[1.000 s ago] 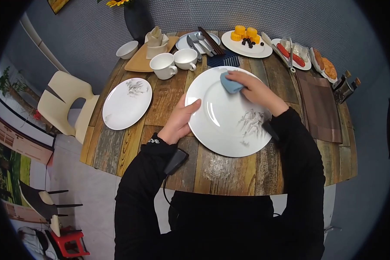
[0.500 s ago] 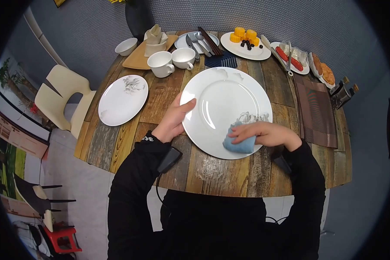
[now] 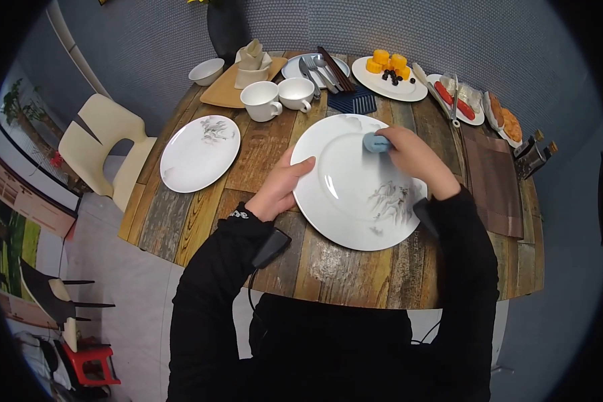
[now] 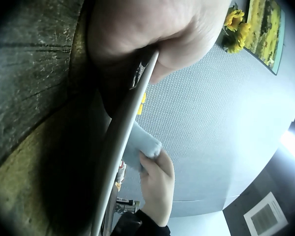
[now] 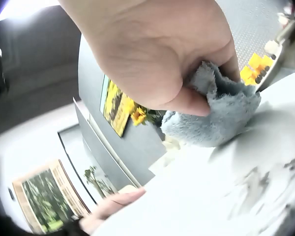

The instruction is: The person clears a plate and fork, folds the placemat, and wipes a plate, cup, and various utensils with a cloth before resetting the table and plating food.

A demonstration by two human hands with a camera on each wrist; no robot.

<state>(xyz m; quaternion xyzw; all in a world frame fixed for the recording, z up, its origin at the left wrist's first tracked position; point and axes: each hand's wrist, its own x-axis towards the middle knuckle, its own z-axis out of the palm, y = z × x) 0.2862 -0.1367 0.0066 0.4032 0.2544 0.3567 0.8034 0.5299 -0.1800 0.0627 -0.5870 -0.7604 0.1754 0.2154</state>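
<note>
A large white plate with a grey ink-style landscape print is tilted over the front of the table. My left hand grips its left rim, thumb on the upper face and the other fingers underneath, as the left wrist view shows the plate edge running out from the palm. A fluffy light-blue cloth is bunched in my right hand, pinched between thumb and fingers. In the head view the cloth lies against the plate's upper right part, near the rim.
Left of the held plate lies an oval plate. Behind stand two white cups, a wooden tray with a folded napkin, and a cutlery plate. Food plates, a brown placemat and shakers line the right side.
The cloth went from the plate's top down to the lower right print, under a flattened right hand, then back up to the upper right, now bunched. The left hand keeps its hold on the rim.
</note>
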